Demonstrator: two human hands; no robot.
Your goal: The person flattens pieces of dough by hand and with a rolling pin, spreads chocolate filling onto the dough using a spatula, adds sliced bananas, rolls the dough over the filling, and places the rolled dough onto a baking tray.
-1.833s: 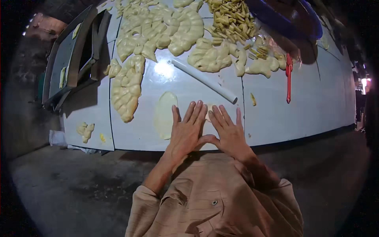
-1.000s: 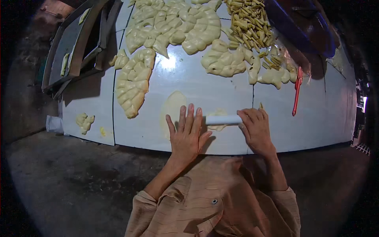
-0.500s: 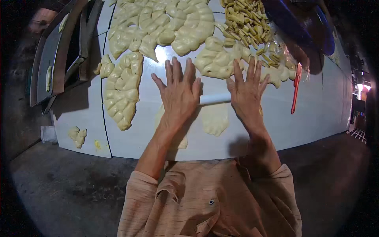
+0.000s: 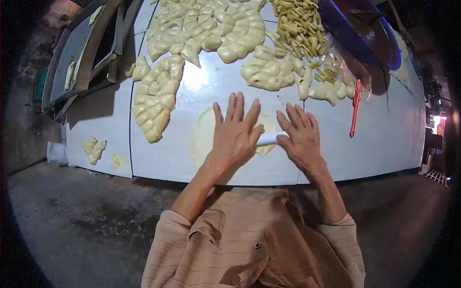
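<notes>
A white rolling pin (image 4: 267,139) lies across a thin, flattened sheet of pale dough (image 4: 201,137) near the table's front edge. My left hand (image 4: 235,139) rests flat over the pin's left part, palm down with fingers stretched forward. On its right part lies my right hand (image 4: 303,144), also flat, fingers extended and a little spread. Neither hand wraps round the pin; my palms hide its ends. Beyond my hands sits a lump of cut dough (image 4: 269,72), and to the left a longer row of dough pieces (image 4: 156,98).
More dough pieces (image 4: 216,29) cover the far table. Yellowish strips (image 4: 300,29) are heaped at the back, beside a blue basin (image 4: 391,48). A red-handled tool (image 4: 355,110) lies at right. Metal trays (image 4: 72,57) lean at left, with a small dough scrap (image 4: 94,150) nearer me.
Both hands and the rolling pin have come back toward me over the dough sheet. More of the sheet's left side now shows. The whole view has shifted slightly.
</notes>
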